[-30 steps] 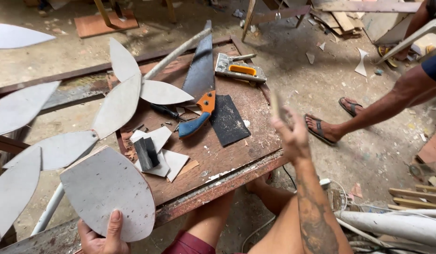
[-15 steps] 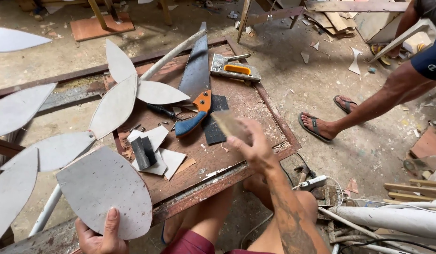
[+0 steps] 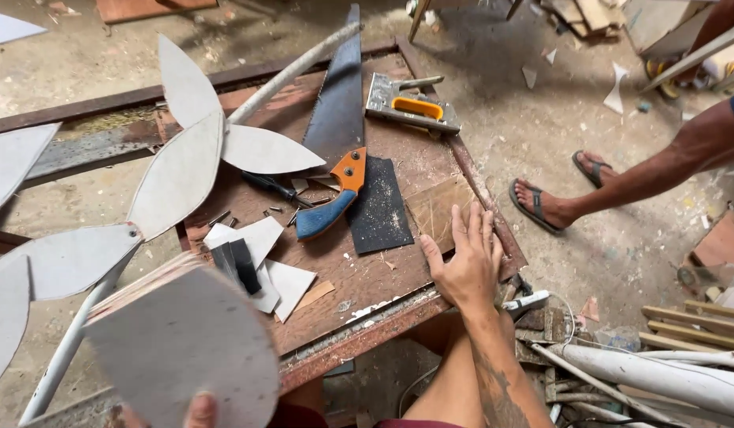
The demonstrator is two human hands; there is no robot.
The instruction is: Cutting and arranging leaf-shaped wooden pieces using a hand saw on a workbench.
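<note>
Head view | right hand [image 3: 464,265] flat, fingers spread, pressing brown sheet [image 3: 438,208] onto table [image 3: 359,285] | left hand [image 3: 199,410] thumb pinching grey petal stack [image 3: 184,349] | saw [image 3: 335,135] beside

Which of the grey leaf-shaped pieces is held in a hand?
The large one at bottom left: the left hand grips its lower edge. The others are fixed along the white pipe.
</note>
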